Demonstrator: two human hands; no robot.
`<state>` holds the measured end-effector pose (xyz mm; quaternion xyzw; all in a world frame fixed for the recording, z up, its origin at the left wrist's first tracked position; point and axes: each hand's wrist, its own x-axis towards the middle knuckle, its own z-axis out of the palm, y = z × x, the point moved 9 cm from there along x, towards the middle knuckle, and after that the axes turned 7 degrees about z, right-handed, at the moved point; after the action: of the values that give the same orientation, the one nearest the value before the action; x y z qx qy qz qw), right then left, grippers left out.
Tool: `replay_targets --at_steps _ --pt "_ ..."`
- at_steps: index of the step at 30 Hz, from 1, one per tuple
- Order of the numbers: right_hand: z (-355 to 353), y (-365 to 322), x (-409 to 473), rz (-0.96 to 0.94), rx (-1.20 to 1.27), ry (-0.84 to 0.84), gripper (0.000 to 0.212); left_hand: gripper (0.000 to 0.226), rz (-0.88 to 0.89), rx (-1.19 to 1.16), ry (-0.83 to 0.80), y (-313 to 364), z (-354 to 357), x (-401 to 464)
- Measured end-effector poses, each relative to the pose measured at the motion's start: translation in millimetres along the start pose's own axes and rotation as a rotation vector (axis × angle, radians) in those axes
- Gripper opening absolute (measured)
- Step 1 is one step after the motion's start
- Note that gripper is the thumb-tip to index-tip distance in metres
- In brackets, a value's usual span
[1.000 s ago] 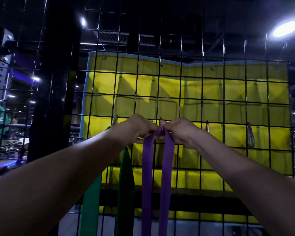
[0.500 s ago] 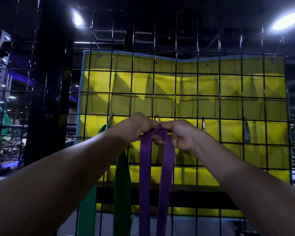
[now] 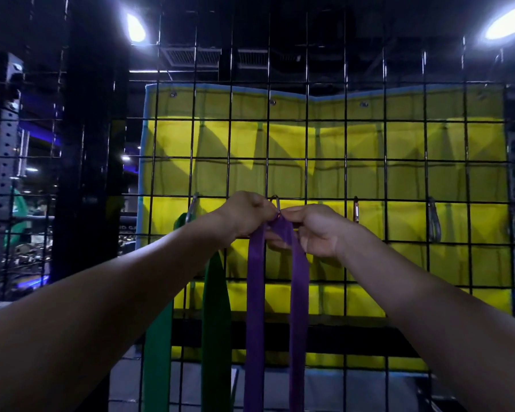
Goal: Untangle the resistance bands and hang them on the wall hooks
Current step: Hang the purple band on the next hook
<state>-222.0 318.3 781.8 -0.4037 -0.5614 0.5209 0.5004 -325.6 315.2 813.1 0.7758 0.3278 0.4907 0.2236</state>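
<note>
A purple resistance band (image 3: 254, 292) hangs in two strands from a carabiner hook (image 3: 275, 203) clipped to the black wire grid (image 3: 345, 159). My left hand (image 3: 247, 214) and my right hand (image 3: 312, 230) both pinch the band's top loop right at that hook. A green band (image 3: 216, 307) hangs from another carabiner (image 3: 192, 206) to the left, partly hidden behind my left forearm.
Two more carabiners hang bare on the grid to the right, an orange one (image 3: 356, 209) and a grey one (image 3: 433, 220). A yellow mat (image 3: 399, 179) stands behind the grid. A dark pillar (image 3: 84, 173) and a steel rack upright (image 3: 0, 173) are at the left.
Both hands have stayed at the hook, with small finger shifts on the purple band's top loop. The camera has tilted slightly.
</note>
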Motion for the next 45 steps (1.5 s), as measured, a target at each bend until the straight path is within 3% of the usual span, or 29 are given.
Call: replay_targets --at_steps 8,17,22,31,35,40,45 --pt "3 -19 -17 -0.313 -0.598 0.258 0.033 0.014 0.199 0.162 0.132 11 -6 -17" --pt "-3 -20 -24 -0.478 -0.608 0.362 0.024 0.015 0.128 0.188 0.231 -3 -7 -15" --pt "-2 -27 -33 -0.524 -0.788 0.415 0.021 0.023 0.088 0.336 0.255 2 -4 -19" --pt "1 -31 -36 -0.536 -0.901 0.454 0.019 0.012 0.045 0.082 0.397 1 -1 -11" --pt "-1 -37 -41 -0.563 -0.978 0.574 0.02 0.024 0.031 0.167 0.385 0 1 -9" --pt "-2 -34 -37 -0.547 -0.902 0.633 0.019 0.041 0.045 0.169 0.367 -3 0 -10" --pt "-1 -22 -41 -0.543 -0.915 0.572 0.026 0.015 0.136 0.175 0.36 6 3 -22"
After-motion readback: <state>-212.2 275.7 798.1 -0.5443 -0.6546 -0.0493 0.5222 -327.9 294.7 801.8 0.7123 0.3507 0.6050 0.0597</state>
